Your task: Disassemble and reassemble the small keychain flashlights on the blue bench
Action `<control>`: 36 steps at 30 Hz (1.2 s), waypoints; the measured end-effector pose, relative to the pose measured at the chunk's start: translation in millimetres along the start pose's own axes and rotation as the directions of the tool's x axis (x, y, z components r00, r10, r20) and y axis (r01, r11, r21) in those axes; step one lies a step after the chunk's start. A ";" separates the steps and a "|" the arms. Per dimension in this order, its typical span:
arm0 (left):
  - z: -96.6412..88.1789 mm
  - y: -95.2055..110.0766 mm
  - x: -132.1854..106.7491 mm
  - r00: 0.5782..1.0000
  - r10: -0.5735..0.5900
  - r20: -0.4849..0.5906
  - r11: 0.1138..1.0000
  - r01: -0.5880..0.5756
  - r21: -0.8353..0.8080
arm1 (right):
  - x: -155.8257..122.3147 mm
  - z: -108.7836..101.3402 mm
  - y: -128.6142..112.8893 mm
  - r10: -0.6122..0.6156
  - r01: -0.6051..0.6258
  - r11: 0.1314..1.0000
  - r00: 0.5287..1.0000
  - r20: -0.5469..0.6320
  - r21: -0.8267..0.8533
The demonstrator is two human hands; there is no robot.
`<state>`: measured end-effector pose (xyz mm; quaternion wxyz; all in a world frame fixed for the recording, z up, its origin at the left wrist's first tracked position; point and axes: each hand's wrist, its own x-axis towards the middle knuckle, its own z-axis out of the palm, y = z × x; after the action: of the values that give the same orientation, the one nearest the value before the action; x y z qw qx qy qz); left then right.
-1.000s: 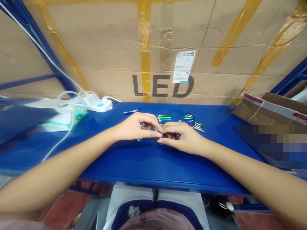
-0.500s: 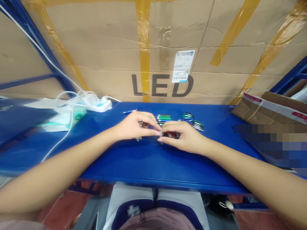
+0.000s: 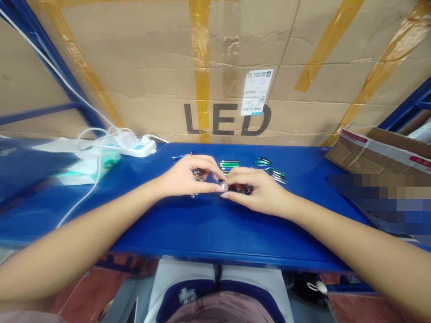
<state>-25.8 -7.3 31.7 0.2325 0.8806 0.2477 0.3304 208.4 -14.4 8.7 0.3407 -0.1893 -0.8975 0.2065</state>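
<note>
My left hand (image 3: 190,176) and my right hand (image 3: 261,189) meet fingertip to fingertip above the blue table (image 3: 215,229). Between their thumbs and index fingers is a small shiny silver disc (image 3: 224,186), like a button cell. Both hands pinch at it. Several similar small silvery pieces (image 3: 198,175) lie under and beside my left palm, partly covered. Dark, shiny small parts (image 3: 249,189) show under my right hand, too hidden to name. Just behind the fingers lie green metal tubes (image 3: 230,163) in a row.
Behind my right hand lie green and black slim parts (image 3: 263,162) and a silver-green bunch (image 3: 277,175). A blue pen-like piece (image 3: 182,156) lies farther left. A white power strip (image 3: 143,148) with cables and a tissue pack (image 3: 89,168) occupy the left; an open carton (image 3: 367,150) stands right.
The silver disc has turned, so its bright round face now shows between the fingertips. Both hands stay in nearly the same place.
</note>
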 end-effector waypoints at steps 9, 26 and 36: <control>-35.4 4.2 -2.2 0.859 -0.175 0.481 0.970 0.065 0.235 | 1.5 -1.7 -3.6 -0.016 0.016 1.000 1.000 -0.008 -0.011; -44.3 -13.1 -3.9 0.820 -0.296 0.489 0.944 0.172 0.283 | 1.2 -1.5 -3.5 -0.023 0.024 0.999 0.999 0.029 -0.024; -37.8 -20.6 -2.2 0.840 -0.292 0.457 0.943 0.174 0.282 | 0.9 -1.7 -3.4 -0.042 0.042 0.999 0.998 0.043 -0.005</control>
<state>-59.4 16.5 44.3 0.2233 0.9193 0.3225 0.0334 208.2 -16.4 12.1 0.3251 -0.1668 -0.9090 0.2005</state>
